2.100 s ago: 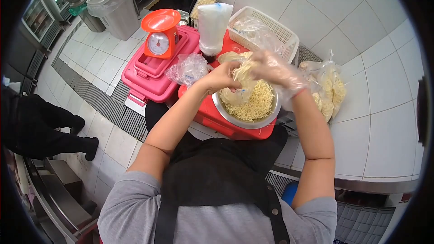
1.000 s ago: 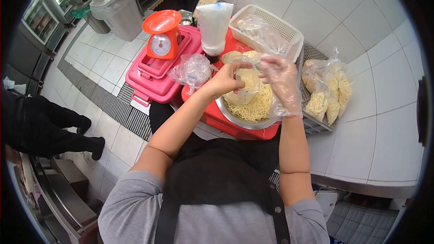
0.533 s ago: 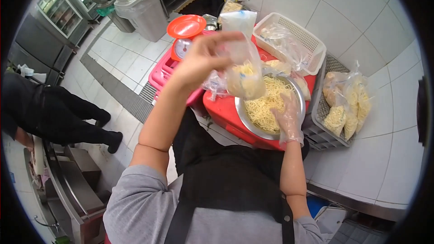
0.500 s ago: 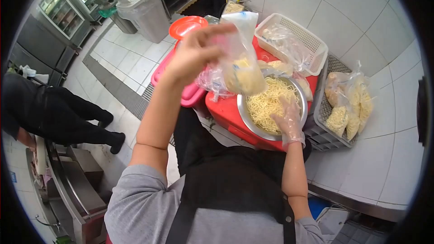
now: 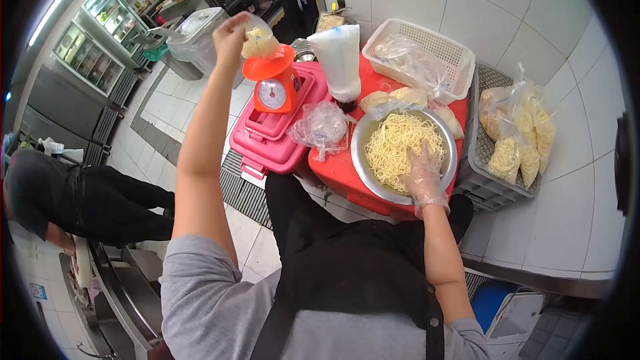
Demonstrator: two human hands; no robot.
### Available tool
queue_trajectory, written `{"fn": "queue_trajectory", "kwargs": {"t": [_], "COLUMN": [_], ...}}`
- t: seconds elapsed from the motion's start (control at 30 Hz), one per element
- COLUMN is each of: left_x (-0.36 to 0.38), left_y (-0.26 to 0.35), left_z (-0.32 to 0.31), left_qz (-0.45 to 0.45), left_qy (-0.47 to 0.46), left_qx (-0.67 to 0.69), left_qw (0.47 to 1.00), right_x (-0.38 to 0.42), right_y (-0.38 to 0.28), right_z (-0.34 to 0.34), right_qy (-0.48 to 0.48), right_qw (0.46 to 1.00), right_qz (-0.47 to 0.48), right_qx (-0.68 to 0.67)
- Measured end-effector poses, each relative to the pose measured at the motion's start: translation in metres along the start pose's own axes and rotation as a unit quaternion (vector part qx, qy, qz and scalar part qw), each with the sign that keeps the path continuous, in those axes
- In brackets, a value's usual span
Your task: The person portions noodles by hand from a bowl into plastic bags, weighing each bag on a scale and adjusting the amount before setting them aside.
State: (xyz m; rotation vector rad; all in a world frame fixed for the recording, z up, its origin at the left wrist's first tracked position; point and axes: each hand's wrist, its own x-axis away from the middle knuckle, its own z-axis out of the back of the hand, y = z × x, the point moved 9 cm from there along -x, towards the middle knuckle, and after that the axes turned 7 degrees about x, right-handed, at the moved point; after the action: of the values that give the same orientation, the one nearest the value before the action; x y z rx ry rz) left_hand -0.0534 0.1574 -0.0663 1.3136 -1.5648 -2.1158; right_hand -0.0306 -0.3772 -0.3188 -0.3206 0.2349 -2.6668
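My left hand (image 5: 231,39) is raised at the upper left, fingers closed on the top of a clear plastic bag (image 5: 259,39) with pale noodles in its bottom. The bag overlaps the pan of an orange dial scale (image 5: 288,87), which stands on a pink lidded box (image 5: 248,143). In a thin clear glove, my right hand (image 5: 421,177) rests on yellow noodles (image 5: 393,147) with its fingers apart. A steel bowl (image 5: 360,172) holds these noodles on a red surface (image 5: 327,172).
A sheaf of white plastic bags (image 5: 337,57) stands behind the bowl, with a crumpled clear bag (image 5: 321,127) to its left. A white basket (image 5: 460,90) sits at the back. Filled noodle bags (image 5: 527,137) lie on a grey crate (image 5: 477,190). Another person (image 5: 87,193) bends at the left.
My left hand has carried the bag of noodles left and away from me, from beside the bowl to the scale. My right hand stays in the bowl. The view has shifted slightly.
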Motion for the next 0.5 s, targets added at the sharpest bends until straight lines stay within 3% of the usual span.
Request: {"fn": "queue_trajectory", "kwargs": {"t": [0.17, 0.27, 0.33, 0.5], "left_x": [0.064, 0.109, 0.14, 0.172], "left_y": [-0.05, -0.045, -0.02, -0.029], "left_z": [0.014, 0.02, 0.015, 0.026], "left_qz": [-0.058, -0.109, -0.078, -0.137], "left_qy": [0.071, 0.101, 0.124, 0.108], "left_qx": [0.005, -0.071, -0.112, -0.134], "left_qw": [0.996, 0.986, 0.983, 0.976], "right_x": [0.002, 0.002, 0.002, 0.003], "right_y": [0.0, -0.001, -0.002, -0.005], "right_z": [0.0, -0.001, 0.002, 0.006], "right_qy": [0.02, 0.032, 0.029, 0.028], "right_qw": [1.0, 0.999, 0.999, 0.999], "right_qz": [0.006, 0.02, 0.02, 0.019], "right_qx": [-0.003, 0.005, 0.004, 0.024]}}
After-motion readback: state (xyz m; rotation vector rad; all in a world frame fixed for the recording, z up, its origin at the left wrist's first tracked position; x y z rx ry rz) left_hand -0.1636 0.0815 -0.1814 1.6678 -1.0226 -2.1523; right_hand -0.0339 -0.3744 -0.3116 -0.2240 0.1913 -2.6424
